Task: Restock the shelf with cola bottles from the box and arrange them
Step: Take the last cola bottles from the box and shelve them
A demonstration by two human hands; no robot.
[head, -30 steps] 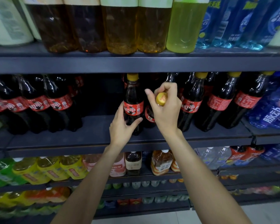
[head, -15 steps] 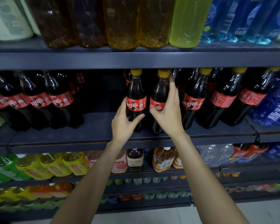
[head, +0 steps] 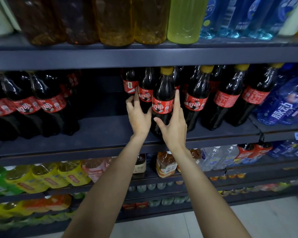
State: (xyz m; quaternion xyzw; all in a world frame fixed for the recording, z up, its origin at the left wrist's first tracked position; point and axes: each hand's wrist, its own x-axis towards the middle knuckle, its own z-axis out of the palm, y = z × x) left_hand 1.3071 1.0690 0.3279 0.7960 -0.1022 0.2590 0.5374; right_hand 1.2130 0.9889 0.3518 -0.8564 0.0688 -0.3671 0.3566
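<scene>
— Where are your hands just now?

— Both are up at the middle shelf [head: 110, 127], on the cola bottles. Your right hand [head: 173, 127] is on the front cola bottle [head: 163, 100], the one with the yellow cap [head: 166, 70]: fingers straight along its right side, the index reaching up past the red label, the thumb spread across the lower front. It presses and steadies the bottle without curling round it.

— And your left?

— Your left hand [head: 138, 117] is on the second cola bottle [head: 145, 91], standing just left of and slightly behind the first. The fingers bend round its left side near the label and the thumb lies up the front, so it grips that bottle.

— How do the two bottles stand?

— Upright on the shelf, touching or nearly so. To their right runs a row of yellow-capped cola bottles [head: 199, 98]; far left, a group of cola bottles [head: 48, 103], with a bare stretch of shelf between.

— What else is in sight?

— Amber tea bottles [head: 115, 19] and a green drink bottle [head: 184, 19] on the shelf above, blue water bottles [head: 286, 103] at right, and yellow-labelled bottles [head: 46, 177] below.
</scene>
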